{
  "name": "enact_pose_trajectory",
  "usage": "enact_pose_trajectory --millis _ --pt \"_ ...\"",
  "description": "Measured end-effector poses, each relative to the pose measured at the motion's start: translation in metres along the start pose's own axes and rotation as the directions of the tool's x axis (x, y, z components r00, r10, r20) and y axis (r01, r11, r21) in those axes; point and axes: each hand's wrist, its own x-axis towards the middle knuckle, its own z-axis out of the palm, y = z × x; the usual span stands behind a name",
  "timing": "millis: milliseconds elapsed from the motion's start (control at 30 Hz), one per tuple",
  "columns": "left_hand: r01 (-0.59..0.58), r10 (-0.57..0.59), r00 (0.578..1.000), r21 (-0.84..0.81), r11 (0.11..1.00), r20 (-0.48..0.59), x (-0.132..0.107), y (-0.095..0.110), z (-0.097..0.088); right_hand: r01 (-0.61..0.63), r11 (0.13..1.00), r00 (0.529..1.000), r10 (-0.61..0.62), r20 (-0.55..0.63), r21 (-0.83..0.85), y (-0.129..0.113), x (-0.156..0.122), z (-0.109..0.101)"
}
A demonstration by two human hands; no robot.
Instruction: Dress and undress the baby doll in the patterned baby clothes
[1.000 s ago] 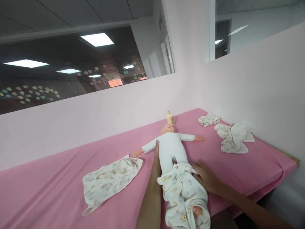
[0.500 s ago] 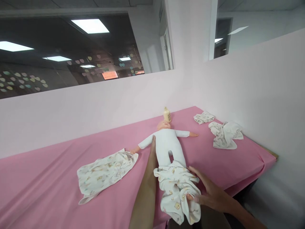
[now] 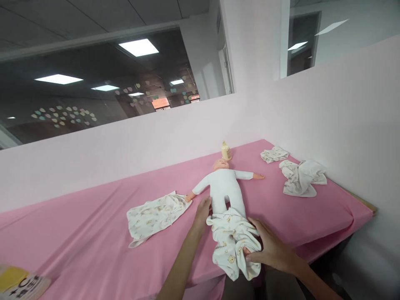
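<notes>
A baby doll in a white bodysuit lies on its back on the pink-covered table. Patterned baby trousers are bunched around its lower legs at the near edge. At the doll's hip, on the left of the view, is my left hand, its fingers stretched along the body and partly hidden. My right hand curls around the right side of the trousers, thumb by the leg opening, where a bit of the doll's foot shows. A patterned baby garment lies flat beside the doll's outstretched arm.
Behind the doll's head stands a cream pump bottle. Folded patterned cloth and a crumpled white garment lie at the right by the wall. A yellow and white package is at the lower left on the pink sheet.
My left hand has slid down from the doll's armpit to its hip. My right hand stays at the trousers. The view has turned left, bringing the package in.
</notes>
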Motion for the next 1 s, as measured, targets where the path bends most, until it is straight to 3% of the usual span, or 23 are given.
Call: enact_pose_trajectory --millis 67,200,500,600,733,867,1000 --pt "0.000 0.001 1.000 0.065 0.998 -0.021 -0.031 -0.008 -0.001 0.047 0.999 0.999 -0.047 0.014 -0.002 -0.001 0.002 -0.002" --pt "-0.169 0.161 0.986 0.236 0.957 0.054 -0.078 -0.027 0.002 0.031 0.999 1.000 -0.031 0.000 -0.038 0.000 0.006 -0.003" --pt "-0.368 0.293 0.930 0.515 0.774 0.223 -0.105 -0.050 0.007 0.047 0.987 0.997 -0.056 -0.052 -0.156 0.001 0.011 0.000" --pt "-0.370 0.374 0.919 0.593 0.715 0.123 -0.117 -0.058 0.020 0.073 0.979 0.994 -0.088 -0.067 -0.193 0.001 0.012 0.003" --pt "-0.365 0.460 0.888 0.610 0.703 0.002 -0.125 -0.054 0.036 0.074 0.984 0.993 -0.088 -0.076 -0.164 -0.001 0.010 0.005" --pt "-0.377 0.485 0.874 0.597 0.709 -0.024 -0.127 -0.044 0.045 0.024 1.000 0.998 -0.025 -0.060 -0.019 -0.009 0.003 0.004" --pt "-0.257 0.433 0.880 0.573 0.778 -0.193 -0.133 -0.040 0.053 -0.051 0.986 0.998 0.055 -0.023 0.157 -0.015 -0.007 0.008"
